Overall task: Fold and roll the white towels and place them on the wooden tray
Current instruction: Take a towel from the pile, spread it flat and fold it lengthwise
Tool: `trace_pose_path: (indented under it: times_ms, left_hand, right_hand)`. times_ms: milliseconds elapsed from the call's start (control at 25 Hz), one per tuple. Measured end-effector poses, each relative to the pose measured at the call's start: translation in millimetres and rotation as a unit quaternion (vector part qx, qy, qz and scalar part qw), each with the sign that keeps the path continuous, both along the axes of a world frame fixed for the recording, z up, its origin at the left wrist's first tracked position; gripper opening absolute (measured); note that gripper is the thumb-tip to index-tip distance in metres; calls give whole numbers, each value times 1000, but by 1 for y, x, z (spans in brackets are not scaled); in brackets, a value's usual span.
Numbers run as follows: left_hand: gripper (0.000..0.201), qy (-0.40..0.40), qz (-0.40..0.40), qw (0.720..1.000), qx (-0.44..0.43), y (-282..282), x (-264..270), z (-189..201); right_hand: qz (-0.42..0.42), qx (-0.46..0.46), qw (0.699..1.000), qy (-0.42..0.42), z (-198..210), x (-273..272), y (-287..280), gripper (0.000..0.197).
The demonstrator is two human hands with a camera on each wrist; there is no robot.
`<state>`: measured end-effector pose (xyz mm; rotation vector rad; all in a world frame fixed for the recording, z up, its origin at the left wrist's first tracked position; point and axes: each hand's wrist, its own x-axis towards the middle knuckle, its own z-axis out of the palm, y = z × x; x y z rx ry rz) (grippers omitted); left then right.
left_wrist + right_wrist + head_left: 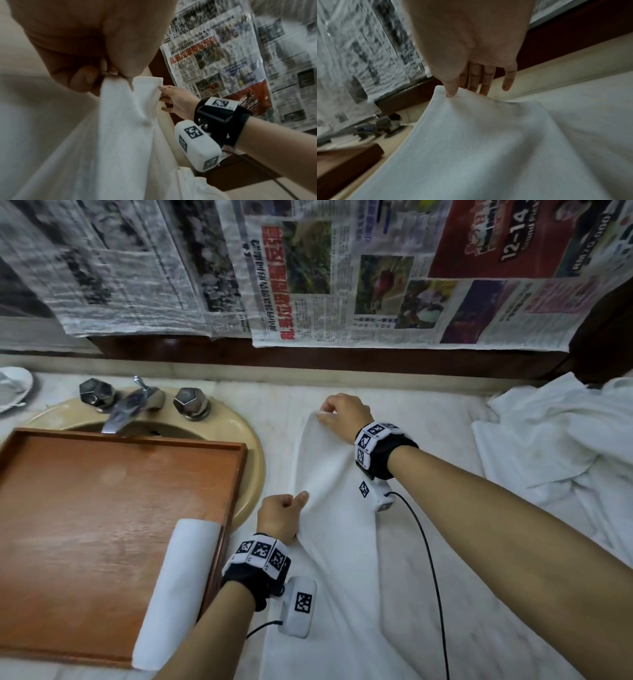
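A white towel (329,529) lies spread on the pale counter, its left edge lifted. My left hand (284,513) pinches that edge near its middle, thumb on top; the left wrist view shows the towel (120,121) gathered in the pinch of my left hand (109,73). My right hand (337,410) pinches the towel's far corner, and in the right wrist view my right hand (453,93) has its thumb on top of the towel (488,142) and the fingers behind. One rolled white towel (178,590) lies along the right side of the wooden tray (85,508).
The tray sits over a beige sink (246,440) with a chrome tap (130,405) and two knobs. A heap of loose white towels (561,446) lies at the right. Newspaper (308,268) covers the wall behind. A white dish (13,386) stands far left.
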<state>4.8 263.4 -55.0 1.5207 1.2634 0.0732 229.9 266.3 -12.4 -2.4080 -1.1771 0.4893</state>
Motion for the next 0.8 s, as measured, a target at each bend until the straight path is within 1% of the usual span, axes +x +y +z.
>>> trace_pose_path:
  times_ms: [120, 240, 320, 400, 480, 560, 800]
  left_hand:
    - [47, 9, 21, 999, 22, 3, 3, -14]
    - [43, 7, 31, 997, 67, 10, 8, -20]
    - [31, 11, 20, 994, 108, 12, 12, -20]
    - [23, 24, 6, 988, 152, 15, 14, -20]
    - [21, 42, -4, 983, 180, 14, 16, -21]
    - [21, 54, -9, 981, 188, 13, 17, -26]
    - [25, 105, -24, 976, 188, 25, 23, -39]
  right_hand:
    - [27, -54, 998, -23, -15, 0, 9, 12]
    - [52, -115, 992, -29, -26, 6, 9, 25]
    - [64, -106, 992, -18, -32, 12, 8, 26]
    - [65, -82, 995, 4, -34, 18, 7, 21]
    - [51, -68, 996, 18, -35, 21, 6, 18]
    - [35, -60, 997, 15, -36, 22, 6, 16]
    - [45, -56, 997, -18, -43, 23, 6, 17]
